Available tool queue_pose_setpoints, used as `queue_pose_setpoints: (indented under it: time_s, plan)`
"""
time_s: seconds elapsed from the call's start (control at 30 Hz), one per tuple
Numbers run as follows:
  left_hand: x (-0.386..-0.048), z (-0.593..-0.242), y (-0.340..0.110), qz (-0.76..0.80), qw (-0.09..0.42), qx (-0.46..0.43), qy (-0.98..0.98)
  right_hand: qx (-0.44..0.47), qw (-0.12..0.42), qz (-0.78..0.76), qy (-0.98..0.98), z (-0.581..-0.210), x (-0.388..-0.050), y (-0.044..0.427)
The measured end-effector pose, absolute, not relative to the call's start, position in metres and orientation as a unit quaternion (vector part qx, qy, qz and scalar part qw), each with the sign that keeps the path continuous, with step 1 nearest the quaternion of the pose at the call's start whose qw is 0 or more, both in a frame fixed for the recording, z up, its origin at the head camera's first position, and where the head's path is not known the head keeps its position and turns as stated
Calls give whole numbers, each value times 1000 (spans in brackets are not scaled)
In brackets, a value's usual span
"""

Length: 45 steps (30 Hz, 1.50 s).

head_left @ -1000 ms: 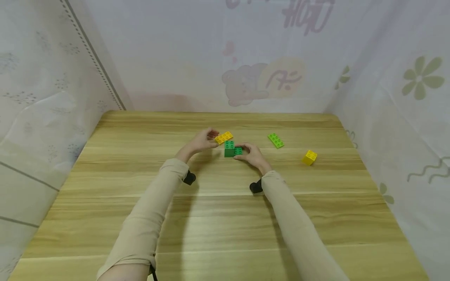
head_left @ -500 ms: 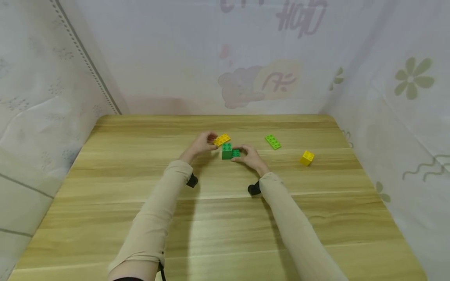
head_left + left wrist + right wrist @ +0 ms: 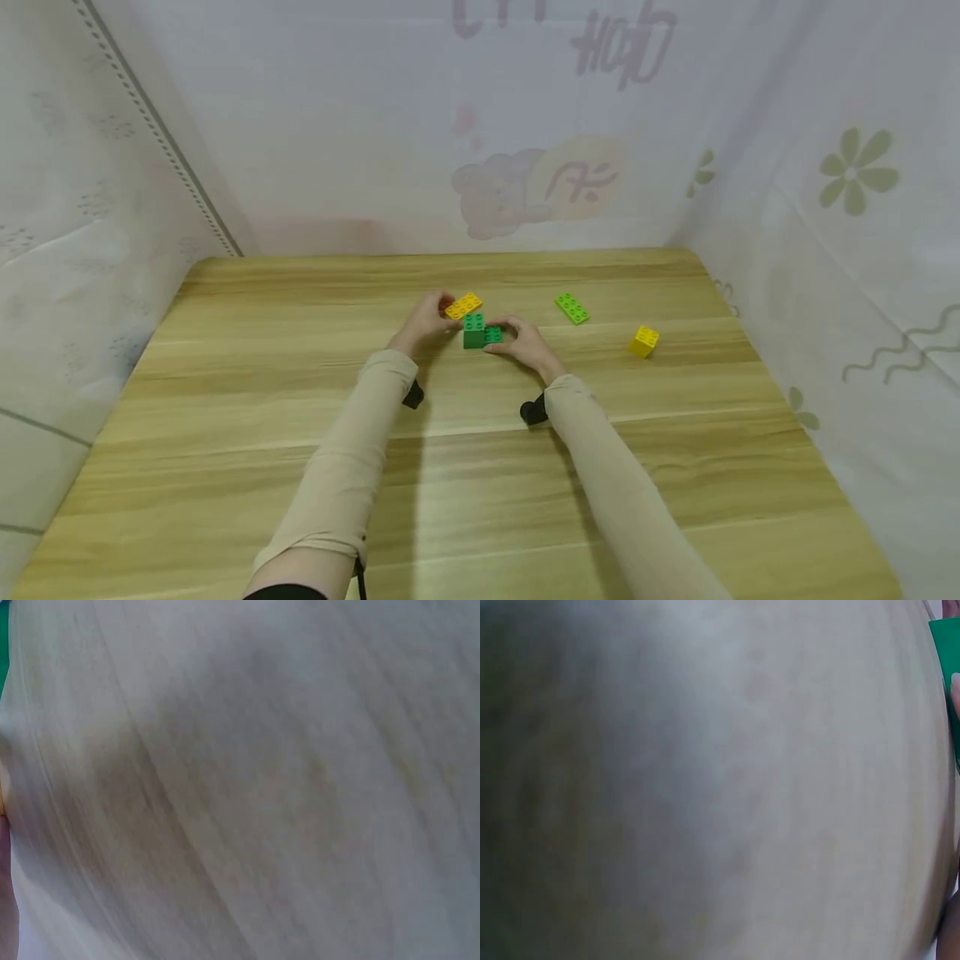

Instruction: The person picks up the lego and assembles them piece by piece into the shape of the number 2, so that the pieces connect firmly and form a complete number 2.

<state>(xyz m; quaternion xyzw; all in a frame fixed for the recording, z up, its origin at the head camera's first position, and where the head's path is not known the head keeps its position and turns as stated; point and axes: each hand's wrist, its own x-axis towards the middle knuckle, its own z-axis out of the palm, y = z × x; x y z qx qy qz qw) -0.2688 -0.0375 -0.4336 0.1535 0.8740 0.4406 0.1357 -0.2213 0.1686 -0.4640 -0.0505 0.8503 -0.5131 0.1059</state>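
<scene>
Green is the colour at the centre of the work: a taller green block [image 3: 473,334] stands on the wooden table [image 3: 465,500], and directly at its right side there is a lower green piece [image 3: 492,335]. The two touch each other, and I judge that they are perhaps already joined, although the head view does not let me tell if the studs are locked or if the one only stands beside the other. The right hand [image 3: 529,343] pinches the lower green piece between thumb and fingers, from the near side and the far side, so it seems to steady it. The left hand [image 3: 422,325] grips the left end of an orange-yellow plate [image 3: 463,307], which is just behind the taller green block; whether this plate is lifted or rests on the wood, I cannot tell. It does not look attached to anything, so in my judgement this piece is in hand but not yet fitted. Two more pieces lie apart on the right side and nobody touches them: the light green plate [image 3: 572,308], and, farther to the right, the yellow block [image 3: 643,342]. If all the pieces belong together, only the green pair can be counted as done, and three pieces remain.
</scene>
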Motion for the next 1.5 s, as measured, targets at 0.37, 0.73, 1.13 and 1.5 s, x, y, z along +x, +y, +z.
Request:
queue_pose_setpoints:
  time_s: [0.37, 0.73, 1.13, 1.5]
  plan:
    - [-272, -441, -38, 437, 135, 131, 880, -58, 100, -516, 849, -463, -220, 167]
    - [-276, -446, -37, 425, 131, 134, 885, -65, 101, -514, 849, -466, -220, 166]
    - [-275, -443, -35, 415, 138, 132, 889, -76, 93, -512, 851, -467, -221, 170]
    - [-275, -438, -34, 426, 158, 116, 883, -62, 97, -517, 848, -468, -223, 168]
